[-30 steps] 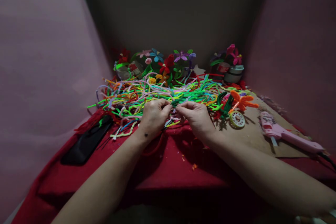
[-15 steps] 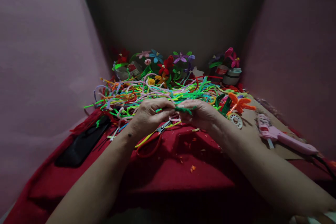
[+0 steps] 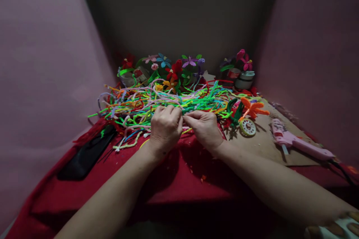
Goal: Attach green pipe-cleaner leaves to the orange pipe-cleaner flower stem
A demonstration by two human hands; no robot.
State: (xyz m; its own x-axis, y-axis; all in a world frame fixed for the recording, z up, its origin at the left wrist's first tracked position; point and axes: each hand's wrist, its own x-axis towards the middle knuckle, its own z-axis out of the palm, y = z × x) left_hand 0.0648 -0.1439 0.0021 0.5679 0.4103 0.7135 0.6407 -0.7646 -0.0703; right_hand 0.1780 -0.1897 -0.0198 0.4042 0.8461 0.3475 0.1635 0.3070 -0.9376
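Observation:
My left hand (image 3: 166, 125) is closed in a fist, knuckles up, in front of the heap of coloured pipe cleaners (image 3: 140, 101). Fingertips pinched, my right hand (image 3: 204, 127) meets it at the middle. Between them is the dark green pipe cleaner seen a moment ago, now almost wholly covered by my fingers. Beneath my left wrist, a bit of the yellow scissors handle (image 3: 144, 144) shows; the rest of the scissors is hidden. An orange pipe-cleaner flower (image 3: 254, 108) lies right of my right hand, beside a pale ring-shaped spool (image 3: 248, 127).
A pink glue gun (image 3: 303, 143) rests on cardboard (image 3: 260, 153) at the right, its cord trailing off. A black phone (image 3: 84, 157) lies at the left on the red cloth (image 3: 193, 190). Finished flowers (image 3: 174, 71) and a jar (image 3: 244, 80) stand behind the heap.
My left hand has rolled over so its back faces up, covering the scissors. The dark green pipe cleaner has gone from sight between my fingers. The view has shifted slightly.

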